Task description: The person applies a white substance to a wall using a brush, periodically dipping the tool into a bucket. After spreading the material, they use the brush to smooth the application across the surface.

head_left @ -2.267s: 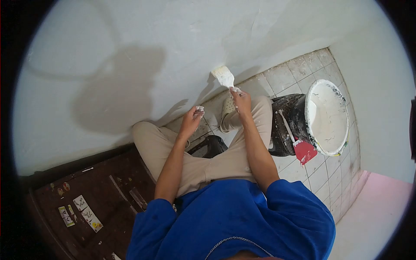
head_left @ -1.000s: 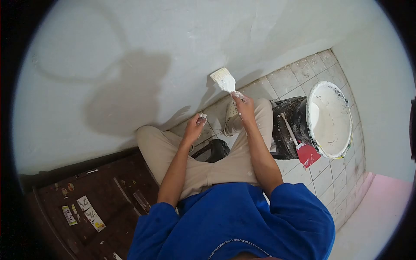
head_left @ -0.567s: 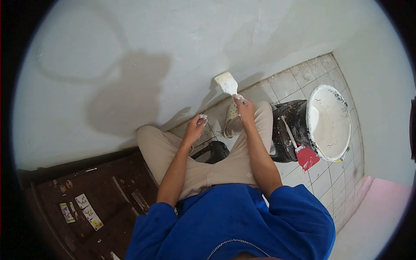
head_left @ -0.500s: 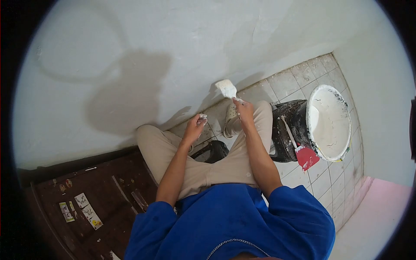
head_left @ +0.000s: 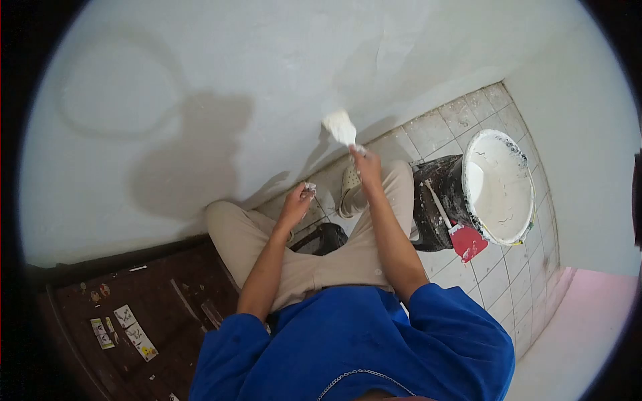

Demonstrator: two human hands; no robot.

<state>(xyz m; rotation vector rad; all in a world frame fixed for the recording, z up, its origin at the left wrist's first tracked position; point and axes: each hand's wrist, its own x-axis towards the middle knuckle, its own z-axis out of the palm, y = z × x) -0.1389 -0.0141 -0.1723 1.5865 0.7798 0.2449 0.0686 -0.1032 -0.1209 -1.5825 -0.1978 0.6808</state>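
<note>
My right hand [head_left: 367, 168] is wrapped round the handle of a white-coated paintbrush [head_left: 340, 127]. The brush's broad head is up against the pale wall [head_left: 294, 73], just above the floor line. My left hand [head_left: 295, 206] is held over my lap near the knee, fingers curled in and smeared white; I cannot tell what whitish thing, if any, is in them. To the right of my leg, a large bucket [head_left: 503, 230] with a paint-crusted rim holds white paint. A red-bladed scraper [head_left: 467, 243] with a pale handle lies against a dark, paint-spattered container [head_left: 438, 187] beside it.
Tiled floor [head_left: 431, 137] runs along the wall and around the bucket. On the left is a dark wooden door [head_left: 154, 301] bearing several stickers [head_left: 136, 332]. A dark object [head_left: 329, 238] sits between my legs. Another wall [head_left: 588, 200] stands at the right.
My right hand has moved the brush slightly up and left along the wall. The left hand stays curled, nearly in place. The whole view has shifted a little.
</note>
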